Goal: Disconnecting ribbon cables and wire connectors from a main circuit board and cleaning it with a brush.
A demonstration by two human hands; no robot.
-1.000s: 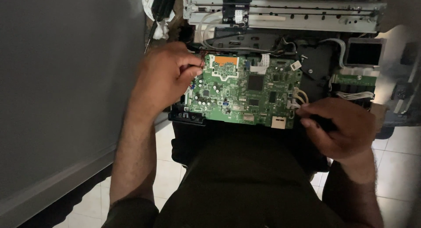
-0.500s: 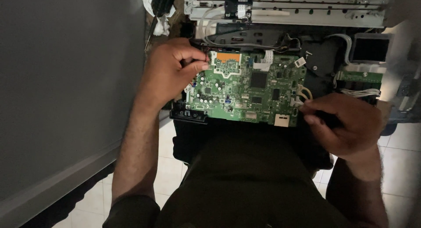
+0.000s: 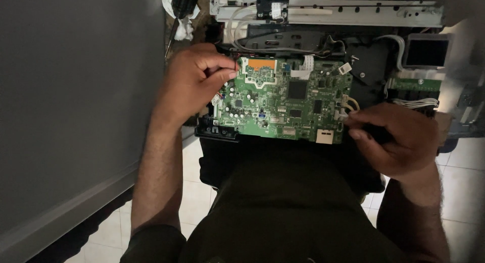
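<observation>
The green circuit board (image 3: 285,104) sits at the centre of the frame, mounted in an opened machine (image 3: 328,20) whose metal rails cross the top. The left hand (image 3: 194,83) rests at the board's upper left corner, thumb and forefinger pinched together on something too small to make out. The right hand (image 3: 396,139), at the board's lower right edge, has its grip clenched around a dark tool handle (image 3: 376,134), fingertips beside the yellow wires (image 3: 349,102). A small grey screen (image 3: 427,52) sits at the upper right.
</observation>
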